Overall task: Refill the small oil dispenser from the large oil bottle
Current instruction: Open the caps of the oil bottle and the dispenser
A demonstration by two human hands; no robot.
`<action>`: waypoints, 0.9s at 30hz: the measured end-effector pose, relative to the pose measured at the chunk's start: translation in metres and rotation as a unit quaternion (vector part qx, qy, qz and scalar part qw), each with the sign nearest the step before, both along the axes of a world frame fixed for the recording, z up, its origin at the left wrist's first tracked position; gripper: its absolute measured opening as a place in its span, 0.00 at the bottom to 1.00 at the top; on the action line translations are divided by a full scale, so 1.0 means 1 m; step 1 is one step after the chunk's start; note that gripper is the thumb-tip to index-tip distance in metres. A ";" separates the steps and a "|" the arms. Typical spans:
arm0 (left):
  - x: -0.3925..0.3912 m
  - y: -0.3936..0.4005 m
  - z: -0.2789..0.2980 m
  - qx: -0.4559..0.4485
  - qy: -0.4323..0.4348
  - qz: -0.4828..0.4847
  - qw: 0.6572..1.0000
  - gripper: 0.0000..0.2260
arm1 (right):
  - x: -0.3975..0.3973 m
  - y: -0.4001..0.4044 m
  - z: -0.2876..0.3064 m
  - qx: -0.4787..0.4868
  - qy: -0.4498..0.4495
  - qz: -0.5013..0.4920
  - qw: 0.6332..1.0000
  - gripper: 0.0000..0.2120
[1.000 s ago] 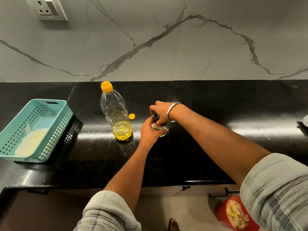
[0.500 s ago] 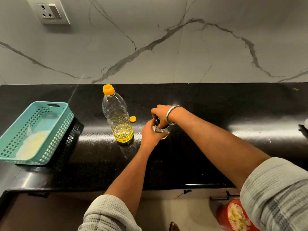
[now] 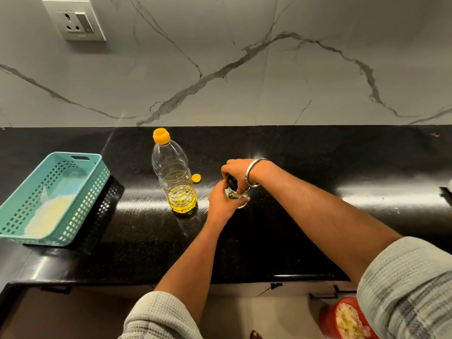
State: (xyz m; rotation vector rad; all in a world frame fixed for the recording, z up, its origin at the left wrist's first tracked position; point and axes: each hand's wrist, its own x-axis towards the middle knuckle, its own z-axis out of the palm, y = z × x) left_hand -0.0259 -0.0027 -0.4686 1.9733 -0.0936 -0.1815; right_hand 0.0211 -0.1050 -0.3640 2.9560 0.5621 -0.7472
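Small oil dispenser (image 3: 238, 195) stands on the black bench (image 3: 305, 216), near the middle, mostly covered by both hands. Its glass body shows a little pale yellow oil low down, and its top is black. The left hand (image 3: 221, 204) wraps its fingers round the glass body from the near side. The right hand (image 3: 238, 172) comes over from above, fingers curled round the black top, a metal bangle (image 3: 252, 172) on that wrist.

Just left of the hands stands the large oil bottle (image 3: 175, 177), upright, clear plastic, with yellow oil filling only its lowest part and an orange-yellow cap piece (image 3: 161, 136) on its neck. A small yellow cap (image 3: 196, 178) lies on the bench between the bottle and the dispenser.

Further left, a teal plastic basket (image 3: 80, 192) sits near the bench edge, with something pale inside. Behind the bench rises a marble-veined wall (image 3: 244, 69) with a socket plate (image 3: 74, 19). At the lower right, on the floor, a red bowl (image 3: 329, 319) holds pale pieces.
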 end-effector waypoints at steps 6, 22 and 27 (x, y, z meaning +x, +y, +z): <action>0.000 0.000 -0.003 -0.005 -0.002 0.003 1.000 0.30 | 0.006 -0.012 0.013 0.052 0.007 -0.031 0.998 0.26; 0.006 0.000 -0.013 0.009 -0.041 0.007 0.999 0.31 | 0.031 -0.073 -0.051 0.075 -0.094 -0.214 0.969 0.26; 0.008 0.000 -0.014 0.011 -0.047 -0.001 0.999 0.29 | 0.040 -0.070 -0.077 0.081 -0.068 -0.197 0.975 0.30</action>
